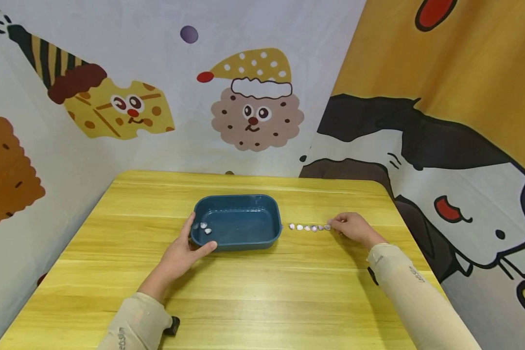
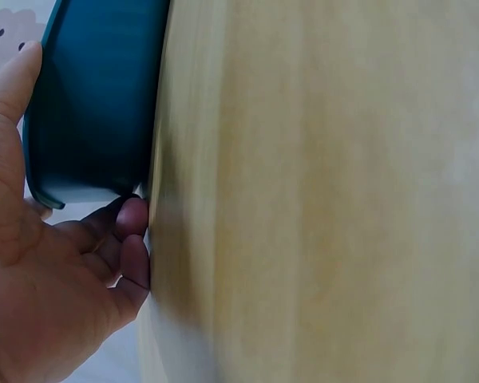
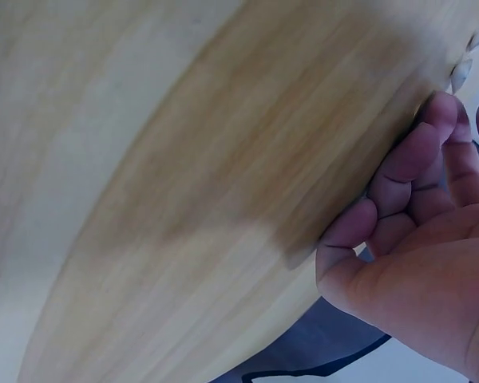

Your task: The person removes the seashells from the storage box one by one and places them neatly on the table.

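A dark teal rectangular plastic tub (image 1: 245, 247) stands on the table. My left hand (image 1: 178, 255) grips its near left corner, thumb against the near side and fingers along the left end. Two small whitish seashells (image 1: 207, 231) lie inside the tub at its left end. Right of the tub, several small seashells (image 1: 306, 227) form a straight row on the tabletop. My right hand (image 1: 352, 227) pinches the shell at the row's right end between its fingertips. In the right wrist view its other fingers are curled against the table, and part of the row (image 3: 463, 70) shows beyond them.
The yellow wood-grain table (image 1: 262, 301) has its far edge against a white cloth (image 1: 166, 48) printed with cartoon food. At the right hangs a cloth with a cartoon animal (image 1: 455, 204). Black bands show at both sleeve cuffs.
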A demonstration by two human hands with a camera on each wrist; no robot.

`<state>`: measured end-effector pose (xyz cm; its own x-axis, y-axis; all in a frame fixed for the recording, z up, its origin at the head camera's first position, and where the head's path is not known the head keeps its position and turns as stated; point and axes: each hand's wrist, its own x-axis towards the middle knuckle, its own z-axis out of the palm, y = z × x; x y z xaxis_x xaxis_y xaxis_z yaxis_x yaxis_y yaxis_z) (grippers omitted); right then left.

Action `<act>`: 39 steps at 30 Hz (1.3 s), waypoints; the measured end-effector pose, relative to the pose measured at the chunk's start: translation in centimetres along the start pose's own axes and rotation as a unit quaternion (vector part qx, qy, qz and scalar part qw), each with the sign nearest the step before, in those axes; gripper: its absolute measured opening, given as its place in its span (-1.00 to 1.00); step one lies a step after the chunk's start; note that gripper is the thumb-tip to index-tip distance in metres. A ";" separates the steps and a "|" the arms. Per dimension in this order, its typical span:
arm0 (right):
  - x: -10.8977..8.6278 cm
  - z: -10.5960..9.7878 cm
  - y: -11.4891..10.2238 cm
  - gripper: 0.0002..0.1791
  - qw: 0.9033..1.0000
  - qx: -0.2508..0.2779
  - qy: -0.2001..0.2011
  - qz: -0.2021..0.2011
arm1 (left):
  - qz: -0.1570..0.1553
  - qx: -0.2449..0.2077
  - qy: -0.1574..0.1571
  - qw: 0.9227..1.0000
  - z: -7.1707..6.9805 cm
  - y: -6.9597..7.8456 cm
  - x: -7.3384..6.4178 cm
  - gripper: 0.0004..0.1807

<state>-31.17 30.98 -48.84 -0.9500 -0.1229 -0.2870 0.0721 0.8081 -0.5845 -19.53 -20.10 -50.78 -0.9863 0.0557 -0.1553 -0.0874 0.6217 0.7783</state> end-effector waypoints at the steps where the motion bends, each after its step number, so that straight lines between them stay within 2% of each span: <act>1: 0.0 0.0 0.0 -0.56 1.000 0.005 -0.002 0.001 | -0.001 -0.001 0.000 1.000 0.0 0.0 0.0 0.31; 6: 0.0 -0.1 0.1 -0.48 0.999 0.030 -0.013 0.006 | 0.002 -0.003 0.001 1.000 0.0 -0.1 0.1 0.31; 16: -0.1 0.1 0.1 -0.50 0.999 0.051 -0.015 0.007 | 0.000 0.000 0.001 1.000 0.0 -0.2 0.0 0.30; 19: -0.3 -0.1 -0.3 -0.49 0.998 0.061 -0.007 0.011 | 0.004 0.002 -0.001 1.000 0.0 -0.2 0.0 0.30; 22: -0.5 -0.6 -1.7 -0.37 0.998 0.056 0.009 -0.001 | 0.004 0.002 -0.002 1.000 0.1 -0.3 0.0 0.30; 24: -0.3 -1.1 -3.7 -0.28 0.998 0.053 0.025 -0.016 | 0.006 0.003 -0.002 1.000 0.1 -0.3 0.1 0.30; 26: -0.1 -1.5 -6.7 -0.25 0.997 0.045 0.036 -0.043 | 0.005 0.005 -0.001 1.000 0.0 -0.3 0.1 0.30; 30: 0.2 -0.4 -14.7 -0.42 0.989 0.044 0.034 -0.137 | 0.006 0.012 -0.001 1.000 -0.1 -0.2 0.1 0.29; 32: 0.2 1.4 -18.8 -0.51 0.982 0.029 0.008 -0.188 | 0.004 0.014 -0.001 1.000 -0.1 -0.2 0.1 0.29; 35: 0.3 5.1 -24.0 -0.56 0.966 -0.020 -0.061 -0.250 | 0.002 0.014 -0.004 1.000 -0.1 -0.2 0.1 0.29; 37: 0.7 8.0 -26.6 -0.60 0.952 -0.069 -0.104 -0.279 | 0.000 0.011 -0.004 1.000 -0.1 -0.3 0.1 0.28; 39: 1.1 11.0 -28.1 -0.63 0.939 -0.124 -0.124 -0.295 | -0.004 0.003 -0.006 1.000 0.1 -0.4 0.0 0.27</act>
<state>-30.93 1.74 -41.11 -0.7004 -0.6966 -0.1555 -0.5465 0.6635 -0.5109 -19.46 -20.27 -51.15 -0.9840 0.0600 -0.1676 -0.0933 0.6276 0.7730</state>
